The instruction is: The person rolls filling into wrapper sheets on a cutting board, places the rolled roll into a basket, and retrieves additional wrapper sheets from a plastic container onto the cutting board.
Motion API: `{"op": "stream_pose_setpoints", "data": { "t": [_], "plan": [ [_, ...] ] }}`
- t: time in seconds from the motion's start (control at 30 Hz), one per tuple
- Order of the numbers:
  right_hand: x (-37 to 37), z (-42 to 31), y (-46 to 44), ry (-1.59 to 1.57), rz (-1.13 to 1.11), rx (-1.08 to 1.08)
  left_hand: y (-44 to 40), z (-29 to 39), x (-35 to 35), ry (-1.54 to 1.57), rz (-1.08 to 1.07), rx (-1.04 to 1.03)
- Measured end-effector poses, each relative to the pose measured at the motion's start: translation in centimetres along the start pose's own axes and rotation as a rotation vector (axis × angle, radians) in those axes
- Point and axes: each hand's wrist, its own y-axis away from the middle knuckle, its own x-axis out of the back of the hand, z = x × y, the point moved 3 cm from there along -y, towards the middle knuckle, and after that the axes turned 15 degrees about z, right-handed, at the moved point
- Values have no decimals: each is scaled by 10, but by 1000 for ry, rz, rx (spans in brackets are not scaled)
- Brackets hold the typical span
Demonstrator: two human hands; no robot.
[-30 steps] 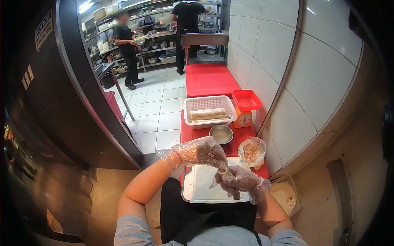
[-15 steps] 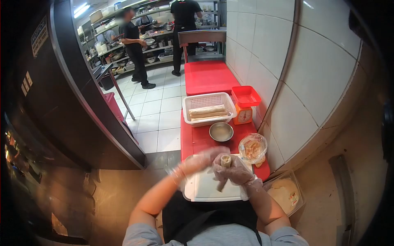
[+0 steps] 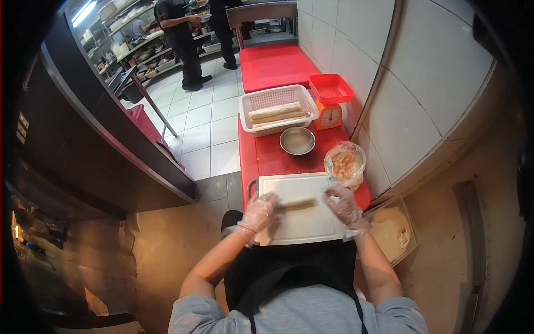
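Note:
On the white cutting board [image 3: 300, 228] lies a pale, thin rolled pastry [image 3: 296, 204], placed crosswise. My left hand [image 3: 259, 212], in a clear plastic glove, is at the roll's left end with loosely bent fingers; whether it touches the roll is hard to make out. My right hand [image 3: 343, 206], gloved too, hovers over the board's right side, apart from the roll, its fingers bent but not closed on anything. Just beyond it sits a plastic-lined bowl of orange-tan filling [image 3: 345, 163]. A metal bowl [image 3: 297, 141] with pale liquid stands behind the board.
A white perforated basket [image 3: 248, 103] holds several long rolls. Beside it stands an orange scale [image 3: 329, 115] with a red tray, near the tiled wall [image 3: 417, 72]. A clear tub [image 3: 389, 225] sits low at right. Two people in dark clothes stand by far shelves.
The roll, held upright in my right hand earlier, now lies flat on the board. My hands have moved apart to either side of it. The camera view has tilted down.

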Motion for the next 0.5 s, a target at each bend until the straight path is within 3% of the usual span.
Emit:
{"op": "stream_pose_setpoints", "data": {
  "t": [0.03, 0.1, 0.23, 0.33, 0.37, 0.47, 0.5],
  "plan": [
    [-13, 0, 9, 83, -36, 167, 2, 15, -2, -10, -56, 17],
    [-47, 22, 28, 252, -129, 401, 12, 34, -44, -95, 121, -12],
    [-90, 35, 23, 255, -140, 305, -20, 49, -60, -110, 271, 29],
    [-100, 46, 10, 355, -148, 245, -48, 35, -68, -4, 184, 33],
    [-99, 46, 6, 362, -161, 279, -46, 33, -64, 27, 302, -68],
    [-100, 56, 4, 384, -179, 359, -32, 13, -70, -78, 204, -62],
    [-100, 60, 5, 388, -173, 375, -24, 6, -59, -35, 362, -87]
  ]
}}
